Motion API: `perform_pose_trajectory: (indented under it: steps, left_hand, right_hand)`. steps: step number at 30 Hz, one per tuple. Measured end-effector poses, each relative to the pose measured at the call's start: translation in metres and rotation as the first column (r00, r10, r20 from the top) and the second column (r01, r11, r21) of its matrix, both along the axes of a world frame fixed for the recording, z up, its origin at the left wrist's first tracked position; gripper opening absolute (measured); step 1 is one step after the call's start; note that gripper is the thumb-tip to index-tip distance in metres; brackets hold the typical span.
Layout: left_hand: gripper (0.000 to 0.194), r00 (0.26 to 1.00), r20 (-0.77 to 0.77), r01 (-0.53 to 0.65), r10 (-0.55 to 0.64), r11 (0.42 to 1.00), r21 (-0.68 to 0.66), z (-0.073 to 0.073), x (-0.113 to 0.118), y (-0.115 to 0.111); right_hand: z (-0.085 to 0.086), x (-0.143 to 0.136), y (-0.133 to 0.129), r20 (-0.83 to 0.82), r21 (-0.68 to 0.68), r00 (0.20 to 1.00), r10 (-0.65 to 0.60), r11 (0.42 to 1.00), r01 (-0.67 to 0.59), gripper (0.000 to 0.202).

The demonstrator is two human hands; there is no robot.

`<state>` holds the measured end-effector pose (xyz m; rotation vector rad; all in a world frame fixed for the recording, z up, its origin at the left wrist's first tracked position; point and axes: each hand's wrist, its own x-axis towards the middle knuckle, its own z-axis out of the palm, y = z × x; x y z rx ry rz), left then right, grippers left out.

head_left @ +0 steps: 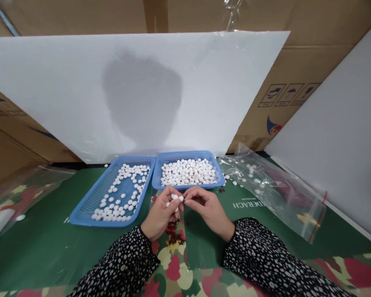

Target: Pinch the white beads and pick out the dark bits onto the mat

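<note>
Black sleeves with white spots [119, 264] frame a pair of bare hands at the middle of a table [46, 253] covered in green, with a multicoloured leaf pattern along the near edge. The left hand [161, 214], palm partly cupped and fingers curled, holds a small cluster of white round pieces [176, 199]; the right hand [208, 210] is bent inward just beside them, thumb and forefinger drawn close together, though whether it grips a piece cannot be told. Dark reddish-brown bits [174, 238] lie scattered on the table below the left hand. Beyond the hands sit two blue mesh baskets: the right basket [185, 154] carries a dense layer of white pieces, while the left basket [91, 202], slanted beside it, holds a thinner spread with bare patches. To the right, a clear plastic bag [284, 206] with a red strip lies near loose white pieces; another clear bag [49, 181] rests at far left. A white panel [216, 95] bearing a rounded shadow stands behind the baskets, backed by printed cardboard [306, 62], with a pale wall [343, 136] at right.
</note>
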<state>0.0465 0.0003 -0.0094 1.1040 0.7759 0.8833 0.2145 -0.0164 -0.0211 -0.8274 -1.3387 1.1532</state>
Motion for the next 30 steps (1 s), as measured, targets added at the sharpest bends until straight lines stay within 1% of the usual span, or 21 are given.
perform_pose_trajectory:
  steps: [5,12,19,23,25,28,30]
  left_hand:
    - [0.028,0.998,-0.054,-0.021,0.025,0.997,0.077,-0.0029,-0.0001,0.001]
    - [0.025,0.985,-0.151,-0.056,0.088,0.978,0.202,-0.0018,0.0003,-0.0016]
    - [0.011,0.958,-0.242,-0.056,0.151,0.931,0.361,-0.0026,-0.0023,-0.0047]
    - [0.008,0.954,-0.276,-0.012,0.119,0.932,0.361,-0.002,-0.0046,-0.005]
    - [0.009,0.952,-0.283,-0.008,0.117,0.934,0.357,-0.0008,-0.0054,-0.0049]
    - [0.011,0.959,-0.255,-0.031,0.124,0.939,0.341,0.0,-0.0059,-0.0046]
    - [0.011,0.96,-0.24,-0.051,0.143,0.934,0.354,-0.0009,-0.0063,-0.0045]
  right_hand:
    - [0.0018,-0.0009,-0.0004,-0.022,0.001,1.0,-0.001,1.0,0.001,0.015]
    - [0.0017,-0.0019,-0.0008,0.011,0.015,1.0,-0.021,1.0,0.021,0.015]
    - [-0.0021,-0.0047,-0.0023,0.018,0.008,0.999,-0.05,0.999,0.05,0.014]
    - [-0.0032,-0.0067,-0.0024,-0.057,-0.023,0.998,-0.04,0.999,0.039,0.016]
    - [-0.0037,-0.0071,-0.0021,-0.077,-0.036,0.997,-0.021,0.999,0.019,0.016]
    - [-0.0042,-0.006,-0.0009,-0.031,-0.028,0.999,0.017,0.999,-0.017,0.015]
    - [-0.0037,-0.0041,0.0002,0.033,0.019,0.999,0.028,0.999,-0.029,0.018]
